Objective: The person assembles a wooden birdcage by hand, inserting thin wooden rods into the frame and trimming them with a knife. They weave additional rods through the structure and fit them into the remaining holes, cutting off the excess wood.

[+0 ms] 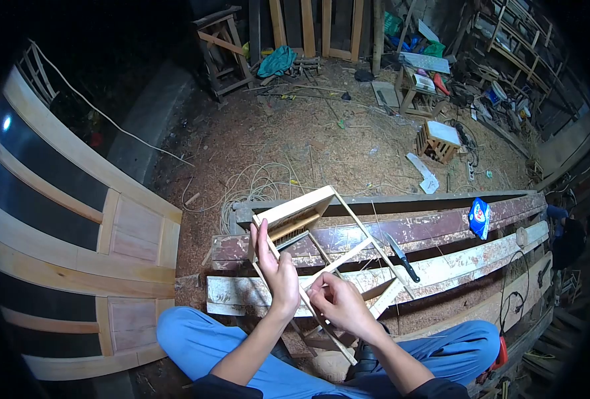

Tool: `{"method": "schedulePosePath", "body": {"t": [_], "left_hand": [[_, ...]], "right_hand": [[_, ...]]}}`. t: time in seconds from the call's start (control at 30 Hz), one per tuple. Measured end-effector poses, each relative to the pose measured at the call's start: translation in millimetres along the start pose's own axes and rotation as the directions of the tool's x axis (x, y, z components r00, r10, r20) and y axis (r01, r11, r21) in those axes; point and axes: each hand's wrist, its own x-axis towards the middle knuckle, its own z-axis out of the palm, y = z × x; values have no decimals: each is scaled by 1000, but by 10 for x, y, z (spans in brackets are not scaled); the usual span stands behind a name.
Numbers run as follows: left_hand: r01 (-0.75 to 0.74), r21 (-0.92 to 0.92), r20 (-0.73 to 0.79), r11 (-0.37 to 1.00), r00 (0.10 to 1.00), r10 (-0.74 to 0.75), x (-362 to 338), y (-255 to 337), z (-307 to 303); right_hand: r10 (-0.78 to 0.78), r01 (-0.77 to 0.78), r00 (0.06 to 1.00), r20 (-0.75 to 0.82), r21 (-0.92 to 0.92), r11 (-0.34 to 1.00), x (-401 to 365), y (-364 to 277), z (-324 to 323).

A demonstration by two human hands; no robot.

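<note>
A small light-wood frame made of thin strips and panels stands tilted between my knees, over the bench planks. My left hand grips its left side, with the fingers stretched up along the edge and the thumb on the inner side. My right hand is closed in a pinch at the near middle of the frame, close to a crossing strip; what lies between those fingertips is hidden. A knife with a black handle lies on the planks just right of the frame.
A blue packet rests on the worn dark-red plank. Beside it runs a pale plank with gaps between. Panelled wooden doors stand at left. Coiled cord and a slatted stool are on the shaving-covered ground.
</note>
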Motion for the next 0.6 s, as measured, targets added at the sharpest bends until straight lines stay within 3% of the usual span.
{"method": "schedulePosePath", "body": {"t": [0.13, 0.23, 0.33, 0.37, 0.47, 0.57, 0.6], "left_hand": [[-14, -100, 18, 995, 1000, 16, 36, -38, -4], [-40, 0, 4, 999, 999, 40, 50, -17, -14], [-18, -111, 11, 994, 1000, 20, 85, -38, -38], [-12, -88, 44, 996, 999, 16, 110, -45, -63], [49, -49, 93, 998, 995, -45, 164, 1, -127], [-79, 189, 160, 979, 986, 49, 246, -141, -214], [-82, 188, 161, 979, 986, 52, 249, -165, -240]], "right_hand": [[-60, 60, 998, -11, -55, 997, -28, 15, -52], [-103, 99, 994, -27, -114, 988, -45, 10, -73], [-106, 88, 991, -83, -204, 975, -81, -50, -141], [-110, 74, 987, -120, -270, 960, -85, -70, -156], [-96, 47, 977, -190, -244, 969, -76, 23, -148], [-134, 63, 965, -224, -296, 953, -77, 94, -174], [-142, 56, 960, -240, -332, 942, -77, 102, -185]]}}
